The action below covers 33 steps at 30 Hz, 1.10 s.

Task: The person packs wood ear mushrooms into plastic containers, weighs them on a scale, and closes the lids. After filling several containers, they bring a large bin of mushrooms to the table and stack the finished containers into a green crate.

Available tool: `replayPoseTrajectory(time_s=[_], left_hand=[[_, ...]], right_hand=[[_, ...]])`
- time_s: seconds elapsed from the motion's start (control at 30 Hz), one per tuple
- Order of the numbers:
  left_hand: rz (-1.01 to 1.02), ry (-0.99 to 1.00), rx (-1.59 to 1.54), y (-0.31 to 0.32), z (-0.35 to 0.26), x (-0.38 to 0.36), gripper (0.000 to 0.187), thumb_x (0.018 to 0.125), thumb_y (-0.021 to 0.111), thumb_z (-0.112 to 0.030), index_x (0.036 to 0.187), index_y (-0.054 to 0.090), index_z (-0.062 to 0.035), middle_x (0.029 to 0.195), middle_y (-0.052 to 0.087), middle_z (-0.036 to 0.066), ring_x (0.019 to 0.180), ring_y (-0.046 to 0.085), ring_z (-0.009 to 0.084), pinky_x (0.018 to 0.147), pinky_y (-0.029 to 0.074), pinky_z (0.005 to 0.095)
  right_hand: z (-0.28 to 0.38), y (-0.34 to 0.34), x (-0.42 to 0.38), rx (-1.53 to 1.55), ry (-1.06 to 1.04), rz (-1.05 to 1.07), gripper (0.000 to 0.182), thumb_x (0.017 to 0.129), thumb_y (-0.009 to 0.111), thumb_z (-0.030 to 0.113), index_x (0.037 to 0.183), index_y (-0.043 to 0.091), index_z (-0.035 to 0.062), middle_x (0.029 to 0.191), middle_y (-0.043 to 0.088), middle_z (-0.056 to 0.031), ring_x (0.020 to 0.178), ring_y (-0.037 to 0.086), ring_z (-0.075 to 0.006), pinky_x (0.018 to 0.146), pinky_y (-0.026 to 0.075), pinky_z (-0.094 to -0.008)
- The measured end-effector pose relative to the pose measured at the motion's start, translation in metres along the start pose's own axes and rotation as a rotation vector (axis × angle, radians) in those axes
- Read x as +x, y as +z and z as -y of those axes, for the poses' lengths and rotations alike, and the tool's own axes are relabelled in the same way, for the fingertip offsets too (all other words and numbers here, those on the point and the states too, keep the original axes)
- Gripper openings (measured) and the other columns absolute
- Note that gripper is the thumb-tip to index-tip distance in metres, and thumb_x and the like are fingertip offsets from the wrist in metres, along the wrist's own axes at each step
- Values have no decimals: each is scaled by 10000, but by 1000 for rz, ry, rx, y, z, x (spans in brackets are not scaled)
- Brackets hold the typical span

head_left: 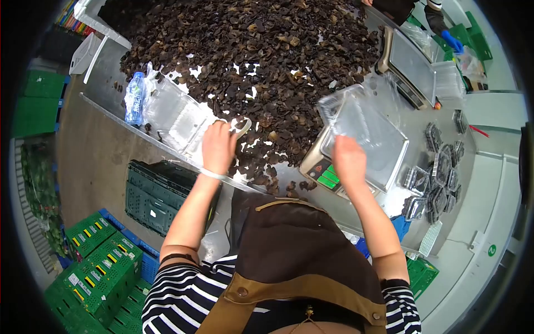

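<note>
Our right hand (349, 157) grips an empty clear plastic tray (364, 125) over the scale (334, 172). Our left hand (218, 146) pinches a lid (243, 126) beside the dried mushroom heap (250, 50) on the bench (105, 67). Filled packs (439, 178) lie right of the scale.

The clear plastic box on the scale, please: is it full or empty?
Empty. The clear box on the scale shows only see-through plastic, no dark mushrooms inside; the right hand holds its near edge.
</note>
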<state>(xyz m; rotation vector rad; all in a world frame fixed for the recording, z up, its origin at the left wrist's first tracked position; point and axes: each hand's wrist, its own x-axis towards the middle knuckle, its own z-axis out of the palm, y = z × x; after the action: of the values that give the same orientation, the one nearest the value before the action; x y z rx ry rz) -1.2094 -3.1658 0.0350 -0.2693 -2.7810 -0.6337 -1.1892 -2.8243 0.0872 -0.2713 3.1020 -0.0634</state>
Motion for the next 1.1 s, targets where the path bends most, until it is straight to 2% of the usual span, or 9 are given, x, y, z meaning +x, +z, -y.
replayPoseTrajectory(time_s=[0.17, 0.23, 0.4, 0.67, 0.77, 0.87, 1.03, 1.07, 1.1], left_hand=[[519, -212, 112, 27, 68, -65, 242, 811, 701, -180, 966, 577, -42, 923, 591, 132, 873, 565, 336, 770, 469, 454], [439, -182, 105, 34, 74, -73, 226, 830, 687, -187, 954, 567, -41, 918, 588, 139, 874, 568, 340, 758, 471, 458], [158, -356, 58, 23, 76, -60, 193, 863, 663, -124, 977, 561, -5, 908, 598, 186, 910, 585, 384, 793, 474, 464], [74, -279, 89, -8, 75, -43, 361, 779, 778, -233, 1011, 592, -28, 876, 619, 146, 830, 613, 359, 733, 507, 434], [256, -705, -765, -13, 50, -21, 297, 933, 663, -226, 1159, 598, -46, 948, 628, 44, 842, 604, 175, 750, 532, 354], [421, -1181, -2090, -20, 38, 15, 436, 1008, 536, -361, 1310, 531, -47, 1194, 590, 141, 1078, 609, 263, 976, 500, 421], [100, -1161, -2521, 6, 144, 25, 333, 884, 597, 59, 1212, 555, 27, 996, 640, 119, 902, 613, 189, 754, 531, 308], [184, -952, -2294, -16, 184, 40, 350, 872, 583, 101, 1214, 532, 49, 974, 636, 128, 881, 622, 189, 725, 543, 297], [-95, -1147, -2050, -53, 207, 61, 341, 876, 607, 78, 1206, 521, 81, 996, 626, 166, 957, 636, 237, 796, 570, 320]], right_hand=[[-18, -12, 2, -114, -67, -161, 446, 770, 693, 132, 1189, 572, 33, 1092, 586, -138, 1020, 578, -301, 865, 479, -433], [9, -11, 12, 43, -160, -152, 503, 767, 705, 141, 1239, 555, 47, 1272, 552, -154, 1161, 540, -336, 958, 452, -438], [89, 35, 62, 266, -501, -116, 245, 779, 712, 217, 944, 589, 84, 890, 529, -47, 904, 536, -228, 795, 453, -361], [111, 114, 120, 440, -282, -58, 77, 829, 613, 125, 860, 617, 55, 849, 609, -117, 871, 618, -311, 787, 492, -430], [132, 48, 120, 685, -312, -26, 107, 840, 651, 120, 909, 610, 49, 847, 601, -124, 840, 605, -343, 756, 489, -440], [160, 30, 121, 598, -590, 76, 196, 831, 690, 128, 999, 629, 48, 896, 620, -93, 890, 604, -312, 802, 487, -430], [172, 6, 119, 742, -546, 97, 346, 840, 715, 189, 1136, 604, 47, 1160, 618, -92, 1099, 560, -305, 964, 452, -419], [163, 10, 116, 735, -513, 113, 339, 841, 710, 183, 1131, 600, 47, 1155, 612, -90, 1092, 559, -300, 951, 454, -418], [153, 19, 113, 730, -482, 127, 332, 842, 706, 178, 1127, 595, 48, 1151, 605, -89, 1084, 558, -294, 937, 455, -416]])
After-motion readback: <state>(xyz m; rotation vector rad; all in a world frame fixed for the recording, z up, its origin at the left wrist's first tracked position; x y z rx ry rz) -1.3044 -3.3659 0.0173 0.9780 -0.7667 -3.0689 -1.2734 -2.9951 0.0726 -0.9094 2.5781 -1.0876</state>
